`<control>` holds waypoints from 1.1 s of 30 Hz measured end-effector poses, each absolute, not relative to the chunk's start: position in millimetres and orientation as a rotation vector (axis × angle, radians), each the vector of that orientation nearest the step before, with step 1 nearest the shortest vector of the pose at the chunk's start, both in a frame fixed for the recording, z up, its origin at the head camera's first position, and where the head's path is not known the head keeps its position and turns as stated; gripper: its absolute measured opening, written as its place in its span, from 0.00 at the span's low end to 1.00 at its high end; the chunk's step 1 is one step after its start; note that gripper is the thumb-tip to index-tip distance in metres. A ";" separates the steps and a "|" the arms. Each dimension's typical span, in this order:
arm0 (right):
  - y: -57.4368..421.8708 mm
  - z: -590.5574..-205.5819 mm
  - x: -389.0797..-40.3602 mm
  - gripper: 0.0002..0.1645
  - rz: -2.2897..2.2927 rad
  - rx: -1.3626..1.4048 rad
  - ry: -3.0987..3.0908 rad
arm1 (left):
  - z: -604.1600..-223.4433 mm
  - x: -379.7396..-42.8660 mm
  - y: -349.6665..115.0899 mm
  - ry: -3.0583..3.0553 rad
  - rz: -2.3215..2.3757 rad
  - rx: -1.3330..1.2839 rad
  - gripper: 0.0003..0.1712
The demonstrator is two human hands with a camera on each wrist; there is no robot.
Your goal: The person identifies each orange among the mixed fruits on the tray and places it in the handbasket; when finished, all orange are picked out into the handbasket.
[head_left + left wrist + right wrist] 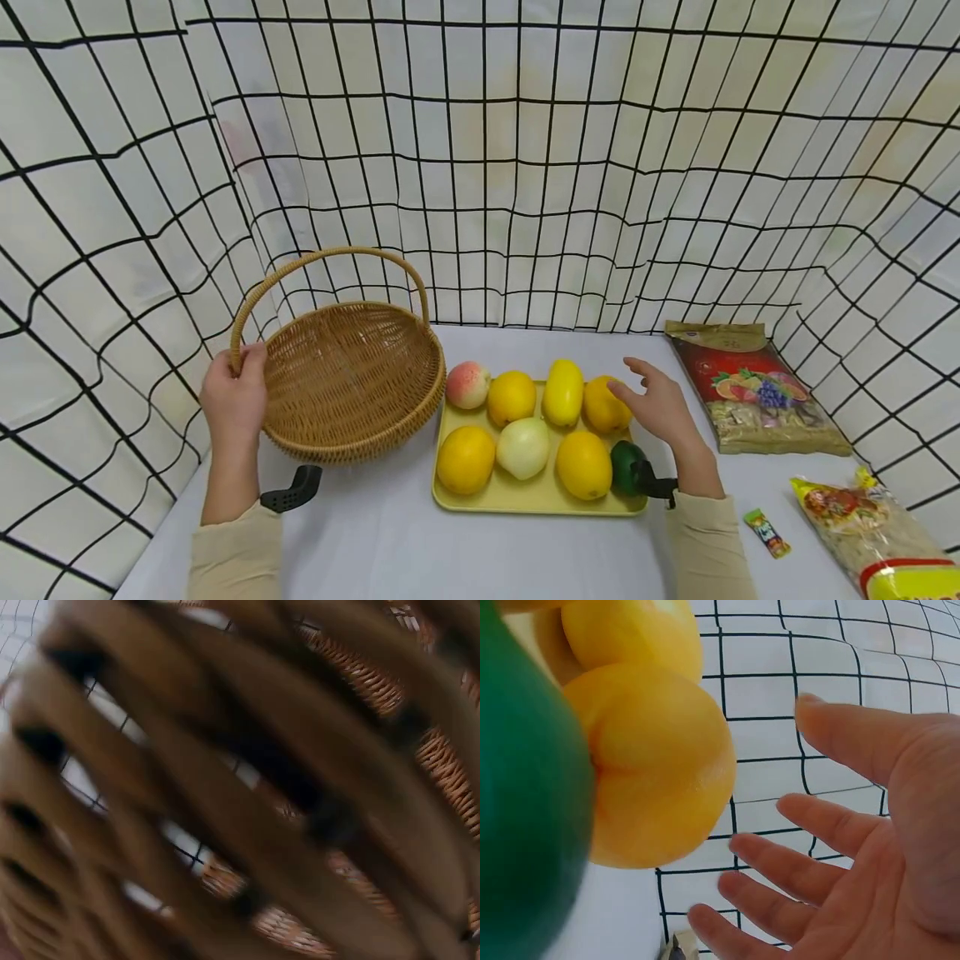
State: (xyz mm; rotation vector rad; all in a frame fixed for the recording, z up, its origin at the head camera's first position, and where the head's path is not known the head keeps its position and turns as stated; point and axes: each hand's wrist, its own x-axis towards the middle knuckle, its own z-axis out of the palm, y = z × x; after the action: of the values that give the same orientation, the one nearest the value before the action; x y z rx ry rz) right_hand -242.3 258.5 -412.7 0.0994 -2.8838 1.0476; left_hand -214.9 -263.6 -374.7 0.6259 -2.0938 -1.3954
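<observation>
My left hand (236, 392) grips the handle of a round wicker basket (352, 375) at the left, which is tilted so its bare inside faces me. Its weave (247, 765) fills the left wrist view, close and blurred, and hides that hand there. My right hand (660, 404) hovers beside the orange peach-shaped fruit (606, 406) at the tray's back right corner. In the right wrist view its fingers are spread apart from this fruit (660, 765), holding nothing. A dark green fruit (627, 467) sits in front, partly hidden by the wrist camera.
On the yellow tray (525, 505) lie a pink peach (467, 385), a pale onion-like piece (523, 448) and several yellow fruits (583, 465). To the right are a red-gold bag (757, 387), a small candy packet (767, 533) and a clear food bag (873, 533). Black-grid netting (517, 167) surrounds the table.
</observation>
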 end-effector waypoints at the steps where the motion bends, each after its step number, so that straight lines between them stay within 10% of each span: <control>1: 258.8 -412.7 -242.1 0.40 1.049 0.105 -2.895 | -377.7 -215.4 -265.1 -2.092 -1.433 0.658 0.17; 33: 255.5 -437.4 -246.1 0.53 1.311 0.188 -3.025 | -403.7 -219.3 -272.6 -2.137 -1.533 0.730 0.32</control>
State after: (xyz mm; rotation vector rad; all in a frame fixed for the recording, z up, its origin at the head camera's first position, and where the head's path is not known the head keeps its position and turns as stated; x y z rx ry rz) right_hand -246.1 255.5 -437.4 0.1885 -3.0249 1.3109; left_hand -219.3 -272.6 -403.7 0.7304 -2.1369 -1.5333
